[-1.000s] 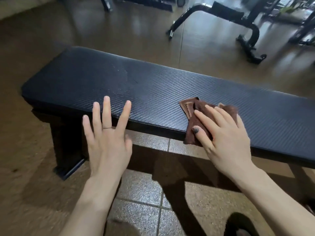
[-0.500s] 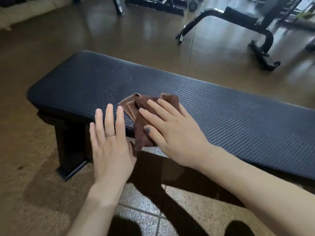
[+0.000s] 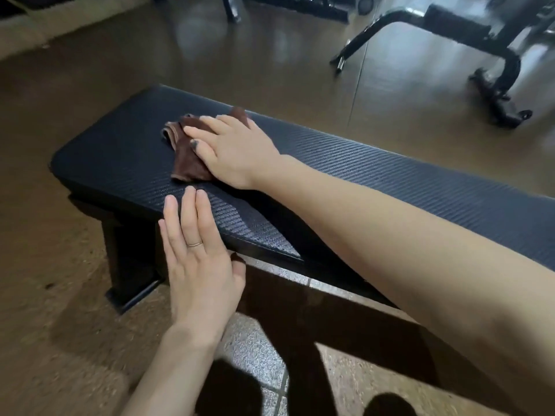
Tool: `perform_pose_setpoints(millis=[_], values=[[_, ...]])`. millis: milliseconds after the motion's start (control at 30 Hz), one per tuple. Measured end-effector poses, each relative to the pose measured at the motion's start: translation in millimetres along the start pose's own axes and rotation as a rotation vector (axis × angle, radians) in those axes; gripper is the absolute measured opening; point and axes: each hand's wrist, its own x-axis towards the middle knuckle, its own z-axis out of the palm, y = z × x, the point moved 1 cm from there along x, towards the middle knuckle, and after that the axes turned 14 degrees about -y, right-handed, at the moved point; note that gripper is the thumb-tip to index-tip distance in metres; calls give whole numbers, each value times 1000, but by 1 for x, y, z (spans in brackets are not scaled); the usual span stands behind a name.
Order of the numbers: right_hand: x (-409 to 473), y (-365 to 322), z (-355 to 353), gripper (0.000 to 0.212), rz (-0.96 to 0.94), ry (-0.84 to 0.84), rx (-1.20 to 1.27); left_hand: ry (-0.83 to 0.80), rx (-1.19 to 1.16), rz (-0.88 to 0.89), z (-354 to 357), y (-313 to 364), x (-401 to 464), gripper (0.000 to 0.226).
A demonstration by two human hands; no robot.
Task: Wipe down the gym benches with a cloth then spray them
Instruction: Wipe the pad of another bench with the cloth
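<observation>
A long black padded gym bench (image 3: 390,178) with a ribbed, woven-look top runs from the middle left to the right edge. A crumpled brown cloth (image 3: 187,157) lies on its left part. My right hand (image 3: 237,148) presses flat on the cloth, fingers pointing left, arm reaching across the bench. My left hand (image 3: 198,259) is flat with its fingers together and holds nothing. Its fingertips overlap the near edge of the pad. No spray bottle is in view.
The bench's black leg (image 3: 129,265) stands on a tiled floor at lower left. Beyond the bench lies a shiny brown floor (image 3: 210,64). A black exercise machine frame (image 3: 480,49) stands at the upper right, with more equipment bases along the top edge.
My right hand has slid the cloth leftward along the bench, from its middle to near its left end. My left hand has closed its fingers together and moved up to the pad's edge.
</observation>
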Motion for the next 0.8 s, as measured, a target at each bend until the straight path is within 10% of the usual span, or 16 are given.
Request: perform_pose_setpoints(millis=[533, 800], values=[[-197, 165, 23, 66, 274, 67, 126, 34, -70, -34, 0, 7, 0, 115], [-42, 98, 0, 50, 135, 71, 6, 64, -114, -35, 10, 6, 5, 117]])
